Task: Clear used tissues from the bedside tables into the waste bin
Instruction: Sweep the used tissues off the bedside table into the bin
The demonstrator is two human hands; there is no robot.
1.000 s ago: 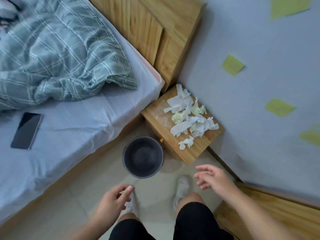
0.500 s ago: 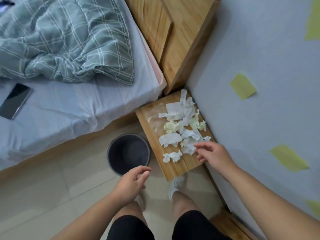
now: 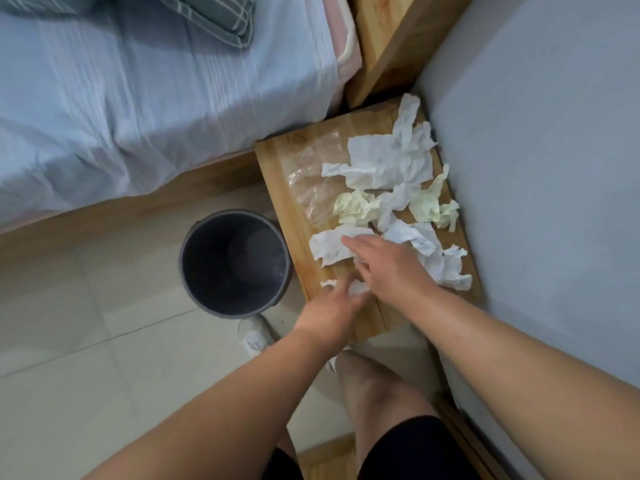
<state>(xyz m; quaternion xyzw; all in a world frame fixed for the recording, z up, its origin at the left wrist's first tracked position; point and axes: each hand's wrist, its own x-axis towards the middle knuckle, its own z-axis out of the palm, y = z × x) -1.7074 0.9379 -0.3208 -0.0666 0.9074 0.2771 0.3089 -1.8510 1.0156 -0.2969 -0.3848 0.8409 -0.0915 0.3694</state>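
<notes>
A wooden bedside table (image 3: 277,168) stands between the bed and the wall, with several crumpled tissues on top. A large white tissue (image 3: 384,161) lies at the back, and two pale yellow tissues (image 3: 353,207) (image 3: 433,206) sit in the middle. My right hand (image 3: 391,268) rests with spread fingers on a white tissue (image 3: 327,249) at the front. My left hand (image 3: 329,313) reaches over the front edge, one finger on a small white tissue (image 3: 358,288). Neither hand has closed on anything. A dark grey waste bin (image 3: 204,271) stands on the floor left of the table, with nothing inside.
The bed (image 3: 156,98) with its pale blue sheet lies to the left, and the wooden headboard (image 3: 384,46) stands behind the table. A grey wall (image 3: 536,168) borders the table's right side. A crinkled clear plastic sheet (image 3: 311,181) lies on the table. My legs and white shoes stand on floor tiles.
I have come closer and leaned over the table. My right hand slid left onto the front white tissue, and my left hand moved from beside the bin up to the table's front edge.
</notes>
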